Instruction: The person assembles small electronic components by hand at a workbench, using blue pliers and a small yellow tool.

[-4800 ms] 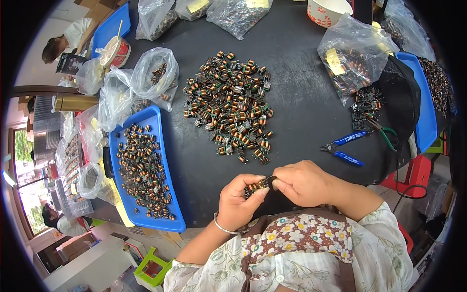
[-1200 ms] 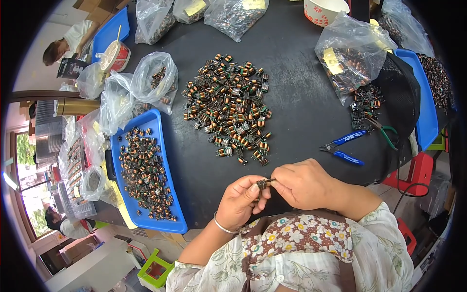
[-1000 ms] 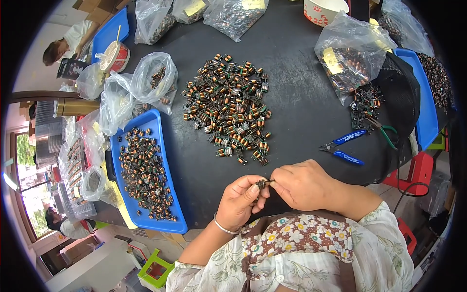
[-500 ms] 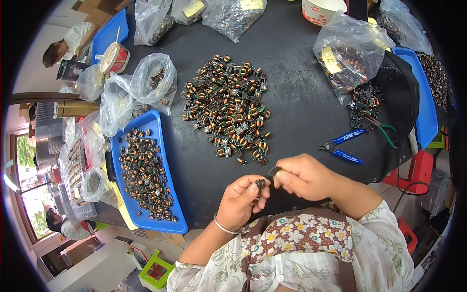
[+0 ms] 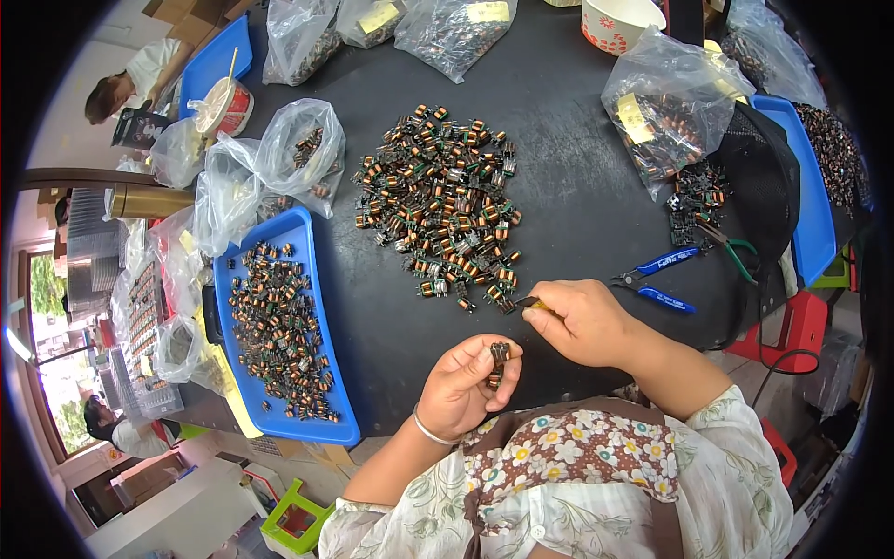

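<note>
My left hand (image 5: 463, 384) holds a small stack of copper-wound coil parts (image 5: 499, 357) between thumb and fingers, just above the near table edge. My right hand (image 5: 579, 321) reaches forward and pinches a small yellowish tool or part (image 5: 531, 303) at the near edge of a big pile of coil parts (image 5: 440, 202) on the dark table (image 5: 568, 168). The two hands are a short way apart.
A blue tray (image 5: 321, 373) with several coil parts lies at left. Blue-handled cutters (image 5: 656, 275) lie right of my right hand. Clear bags of parts (image 5: 666, 98) ring the table, with another blue tray (image 5: 813, 200) at right. Other people sit at far left.
My hands were joined together over one part. My right hand has moved away forward to the pile's edge, while my left keeps the stack of coil parts.
</note>
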### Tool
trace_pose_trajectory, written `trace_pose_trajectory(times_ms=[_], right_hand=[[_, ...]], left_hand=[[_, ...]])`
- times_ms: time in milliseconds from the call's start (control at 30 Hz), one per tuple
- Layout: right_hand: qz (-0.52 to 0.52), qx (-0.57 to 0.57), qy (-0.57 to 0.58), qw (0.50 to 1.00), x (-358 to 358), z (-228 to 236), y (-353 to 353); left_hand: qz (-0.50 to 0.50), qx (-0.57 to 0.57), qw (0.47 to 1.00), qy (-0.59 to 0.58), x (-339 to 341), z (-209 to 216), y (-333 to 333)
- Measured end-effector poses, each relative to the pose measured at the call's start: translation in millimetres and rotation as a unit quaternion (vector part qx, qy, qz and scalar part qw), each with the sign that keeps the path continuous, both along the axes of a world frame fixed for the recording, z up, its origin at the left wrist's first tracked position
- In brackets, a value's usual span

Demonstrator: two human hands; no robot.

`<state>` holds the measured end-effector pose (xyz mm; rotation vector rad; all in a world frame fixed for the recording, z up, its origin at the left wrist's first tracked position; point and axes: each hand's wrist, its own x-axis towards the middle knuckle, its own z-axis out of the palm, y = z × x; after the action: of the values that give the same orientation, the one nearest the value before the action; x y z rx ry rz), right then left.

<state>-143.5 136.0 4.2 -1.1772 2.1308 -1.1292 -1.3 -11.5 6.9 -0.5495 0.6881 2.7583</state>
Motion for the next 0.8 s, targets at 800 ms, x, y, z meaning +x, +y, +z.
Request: trace_pose_trajectory(times_ms=[800], right_hand=[[0.070, 0.001, 0.061, 0.996, 9, 11, 6]], left_hand=[[0.022, -0.237, 0.971, -0.038, -6, -3, 6]])
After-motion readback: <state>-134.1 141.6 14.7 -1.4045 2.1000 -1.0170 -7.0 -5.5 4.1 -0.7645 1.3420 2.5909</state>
